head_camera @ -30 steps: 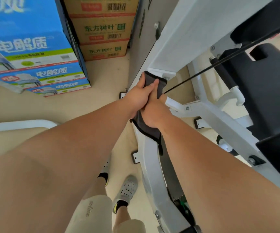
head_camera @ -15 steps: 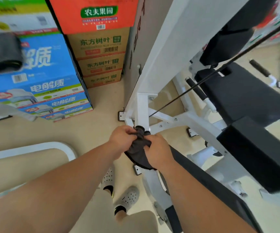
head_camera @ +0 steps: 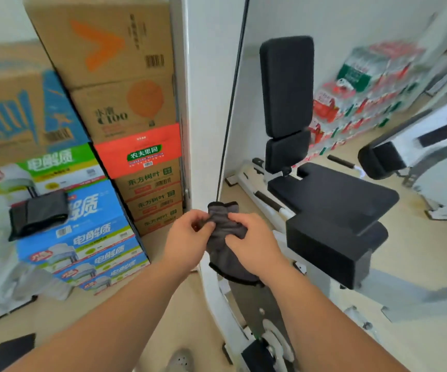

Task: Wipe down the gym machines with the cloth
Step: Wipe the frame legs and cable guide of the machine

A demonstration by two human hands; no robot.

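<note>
the cloth (head_camera: 226, 232) is dark grey, soft and a little fuzzy, crumpled into folds, and its lower part hangs down in a rounded flap with a darker hem. it is held between both hands in the middle of the view, in front of the white upright panel (head_camera: 209, 103) of the gym machine and just under the low end of a thin black cable (head_camera: 230, 103). the left hand (head_camera: 187, 242) pinches the left side of the cloth with curled fingers and thumb. the right hand (head_camera: 251, 245) grips the right side, and its fingers are bent over the fabric.

the panel is smooth, painted metal, tall and flat. to the right of it stand a black padded backrest (head_camera: 286, 84), rectangular with rounded corners, and a wide black seat (head_camera: 332, 191) with a matte surface. nearer is a thick black block pad (head_camera: 329, 245) on a white frame.

on the left, brown cardboard boxes (head_camera: 104, 41) are stacked high, with an orange-red box (head_camera: 139, 150) between them, and beside them are glossy blue cartons (head_camera: 93, 237) with printed labels. a dark folded pad (head_camera: 38, 213) is in front of the cartons. far right, shrink-wrapped packs of bottles (head_camera: 364, 84) are piled along the white wall, but they are blurred. the floor (head_camera: 163, 318) is smooth and pale beige
</note>
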